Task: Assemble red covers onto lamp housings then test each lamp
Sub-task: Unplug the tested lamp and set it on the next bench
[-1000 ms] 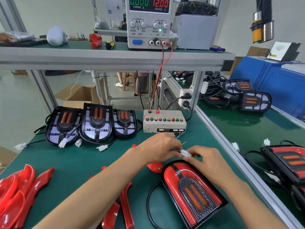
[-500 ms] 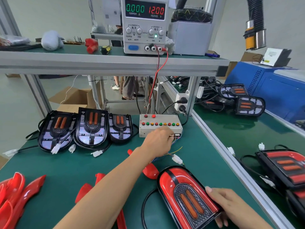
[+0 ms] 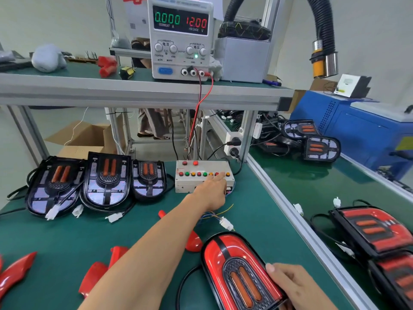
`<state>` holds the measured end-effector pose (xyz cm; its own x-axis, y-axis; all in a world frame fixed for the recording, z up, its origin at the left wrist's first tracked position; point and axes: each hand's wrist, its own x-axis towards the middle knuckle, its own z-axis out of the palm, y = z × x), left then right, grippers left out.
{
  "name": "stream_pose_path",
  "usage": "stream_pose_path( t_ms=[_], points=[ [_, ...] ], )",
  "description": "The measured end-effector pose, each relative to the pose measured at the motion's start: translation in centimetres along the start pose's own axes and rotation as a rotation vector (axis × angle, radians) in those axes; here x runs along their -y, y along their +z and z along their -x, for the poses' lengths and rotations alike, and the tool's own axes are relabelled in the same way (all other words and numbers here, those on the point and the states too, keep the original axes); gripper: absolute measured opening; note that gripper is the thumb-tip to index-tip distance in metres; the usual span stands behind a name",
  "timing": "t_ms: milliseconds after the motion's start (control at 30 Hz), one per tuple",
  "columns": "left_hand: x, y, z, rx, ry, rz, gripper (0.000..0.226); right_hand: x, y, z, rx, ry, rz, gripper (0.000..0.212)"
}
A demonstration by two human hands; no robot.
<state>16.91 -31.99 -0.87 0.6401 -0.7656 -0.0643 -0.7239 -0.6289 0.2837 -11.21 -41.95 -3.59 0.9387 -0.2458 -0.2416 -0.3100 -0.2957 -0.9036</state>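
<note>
Left hand (image 3: pixel 212 191), finger extended, reaches the button box (image 3: pixel 203 175); right hand (image 3: pixel 297 287) grips the lamp (image 3: pixel 239 274). A neighbouring button could get pressed.

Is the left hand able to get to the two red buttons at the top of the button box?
Probably yes. The left hand already reaches the lower button row on the button box, and nothing lies between it and the two red buttons just beyond.
</note>
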Motion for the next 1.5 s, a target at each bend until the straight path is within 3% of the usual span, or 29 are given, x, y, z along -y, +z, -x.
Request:
stream_pose_path(
  t_ms=[300,733,1000,1133,1267,1500],
  points=[
    [0.1,0.0,0.0,-0.014,0.022,-0.020,0.039,-0.7,-0.1,0.1,-0.090,-0.071,0.069,0.068],
    [-0.4,0.0,-0.4,-0.023,0.008,-0.034,0.035,-0.2,0.1,0.5,-0.022,-0.032,0.054,0.045],
    [-0.5,0.1,-0.5,-0.032,-0.021,-0.024,0.030,-0.3,0.1,0.5,-0.055,-0.048,0.077,0.045],
    [-0.3,-0.2,0.3,-0.083,0.019,0.131,0.034,-0.7,0.0,0.4,-0.019,-0.036,0.048,0.050],
    [-0.4,-1.4,2.6,-0.194,0.033,0.280,0.023,-1.0,-0.2,0.2,-0.015,-0.028,0.023,0.056],
    [0.7,-2.5,7.6,0.106,0.109,0.065,0.032,-0.4,-0.1,0.3,0.000,-0.039,0.023,0.048]
  ],
)
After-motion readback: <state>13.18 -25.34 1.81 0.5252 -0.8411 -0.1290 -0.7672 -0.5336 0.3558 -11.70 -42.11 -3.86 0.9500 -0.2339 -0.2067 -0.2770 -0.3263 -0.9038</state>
